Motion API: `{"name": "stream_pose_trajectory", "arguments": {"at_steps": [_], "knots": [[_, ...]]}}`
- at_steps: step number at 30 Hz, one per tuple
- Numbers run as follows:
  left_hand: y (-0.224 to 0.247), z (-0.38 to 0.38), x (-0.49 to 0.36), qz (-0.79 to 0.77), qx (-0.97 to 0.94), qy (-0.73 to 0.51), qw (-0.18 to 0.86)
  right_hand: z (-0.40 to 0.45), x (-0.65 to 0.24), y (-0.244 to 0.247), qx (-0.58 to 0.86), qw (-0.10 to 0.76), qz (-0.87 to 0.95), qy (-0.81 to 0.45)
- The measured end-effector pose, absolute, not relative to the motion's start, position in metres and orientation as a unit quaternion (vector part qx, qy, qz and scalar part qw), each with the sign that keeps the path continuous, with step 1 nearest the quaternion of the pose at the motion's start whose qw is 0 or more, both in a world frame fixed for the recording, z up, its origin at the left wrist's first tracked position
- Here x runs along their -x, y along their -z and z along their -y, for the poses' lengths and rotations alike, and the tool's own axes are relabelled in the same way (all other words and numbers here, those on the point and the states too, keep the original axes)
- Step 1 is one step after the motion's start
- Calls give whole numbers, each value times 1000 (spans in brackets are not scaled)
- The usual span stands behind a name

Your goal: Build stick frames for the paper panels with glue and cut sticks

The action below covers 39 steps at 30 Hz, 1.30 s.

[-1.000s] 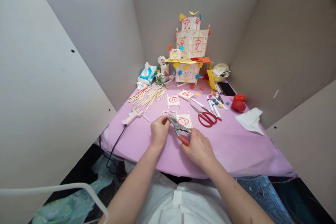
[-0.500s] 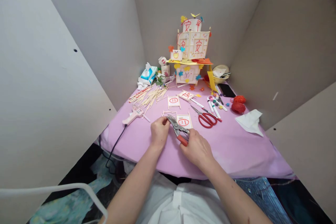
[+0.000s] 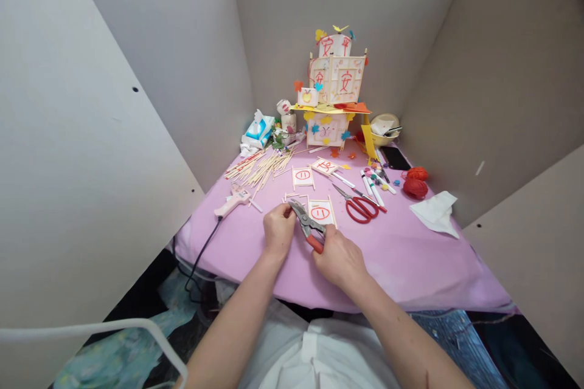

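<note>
My right hand [image 3: 340, 257] is wrapped round the red handles of the metal snips [image 3: 306, 223], whose blades point up and left. Beside the blade tips, my left hand [image 3: 279, 230] is closed in a pinch; what it holds is too small to make out. Just beyond the snips lies a stick-framed white panel [image 3: 320, 213] with a red circled mark. A similar panel [image 3: 303, 176] rests farther back, with another framed panel [image 3: 325, 166] tilted beside it. Red-handled scissors [image 3: 360, 208] lie to the right of the near panel.
A decorated paper-and-stick lantern [image 3: 328, 97] stands at the back. Loose sticks [image 3: 264, 167] and a corded glue gun [image 3: 233, 200] are on the left. Markers [image 3: 371, 187], red yarn [image 3: 415, 188], a phone [image 3: 395, 157] and a white tissue [image 3: 435, 213] are on the right.
The handles of the snips have come closer together in my right hand. My left hand stays beside the blades; the view has shifted very slightly.
</note>
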<state>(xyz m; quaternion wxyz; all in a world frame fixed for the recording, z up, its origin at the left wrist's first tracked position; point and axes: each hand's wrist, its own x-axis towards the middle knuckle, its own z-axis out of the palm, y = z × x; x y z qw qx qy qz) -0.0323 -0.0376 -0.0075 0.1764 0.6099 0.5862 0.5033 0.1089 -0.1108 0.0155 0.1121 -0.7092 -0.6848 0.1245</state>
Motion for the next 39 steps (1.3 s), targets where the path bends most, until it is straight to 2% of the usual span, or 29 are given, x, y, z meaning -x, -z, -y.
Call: {"name": "stream_pose_trajectory", "arguments": {"at_steps": [13, 25, 35, 39], "knots": [[12, 37, 30, -584, -637, -481, 149, 103, -116, -15, 711, 77, 687, -128], [5, 43, 28, -516, -649, -529, 181, 123, -117, -24, 700, 131, 683, -161], [6, 42, 26, -530, -655, -514, 160, 114, -124, -20, 708, 93, 686, -139], [10, 38, 24, -533, -625, -529, 211, 119, -117, -15, 705, 111, 684, -148]]}}
